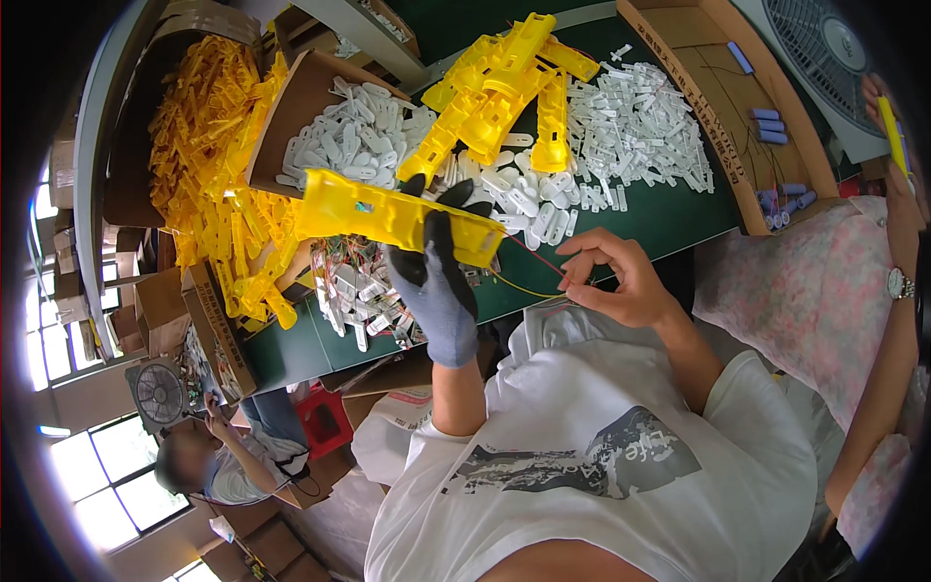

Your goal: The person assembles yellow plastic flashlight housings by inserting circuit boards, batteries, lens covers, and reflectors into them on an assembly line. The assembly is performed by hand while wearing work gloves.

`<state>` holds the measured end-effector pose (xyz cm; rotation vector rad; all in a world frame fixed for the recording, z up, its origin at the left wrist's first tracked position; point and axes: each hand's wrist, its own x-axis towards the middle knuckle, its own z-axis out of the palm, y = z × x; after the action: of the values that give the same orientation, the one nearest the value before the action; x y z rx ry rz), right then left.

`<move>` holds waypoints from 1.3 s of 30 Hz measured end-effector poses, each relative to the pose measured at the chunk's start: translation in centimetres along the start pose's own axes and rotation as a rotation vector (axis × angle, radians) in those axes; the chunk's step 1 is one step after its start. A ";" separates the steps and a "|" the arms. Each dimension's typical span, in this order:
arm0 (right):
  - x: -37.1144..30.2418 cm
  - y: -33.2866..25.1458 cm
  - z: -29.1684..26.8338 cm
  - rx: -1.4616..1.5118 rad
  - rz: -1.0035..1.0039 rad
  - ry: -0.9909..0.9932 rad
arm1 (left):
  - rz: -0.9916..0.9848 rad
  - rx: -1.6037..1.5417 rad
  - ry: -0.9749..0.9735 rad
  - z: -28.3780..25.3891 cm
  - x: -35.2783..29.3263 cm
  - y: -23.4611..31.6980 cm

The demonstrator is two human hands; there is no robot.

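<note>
My left hand, in a grey and black work glove, grips a long yellow plastic housing from below, its open hollow side showing. A small green part sits inside the housing. From its right end a red wire and a yellow wire run to my bare right hand. Thumb and forefinger of that hand pinch the wires, while the other fingers curl loosely. Below the housing lies a heap of white parts with wires, partly hidden by my glove.
Behind my hands are stacked yellow housings and piles of small white plastic parts on the green table. A heap of yellow pieces fills the left. At right, a cardboard tray holds purple cylinders; a co-worker's arm is beside it.
</note>
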<state>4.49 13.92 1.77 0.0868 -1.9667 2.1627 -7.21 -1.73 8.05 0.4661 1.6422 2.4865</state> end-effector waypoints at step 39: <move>4.9 2.5 1.2 0.208 0.070 0.354 | -0.355 0.037 -0.102 -0.2 -4.1 -7.3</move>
<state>-0.89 13.15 0.33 -0.3154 -1.5698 2.2348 -3.92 -0.11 0.56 0.2713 1.5755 2.1437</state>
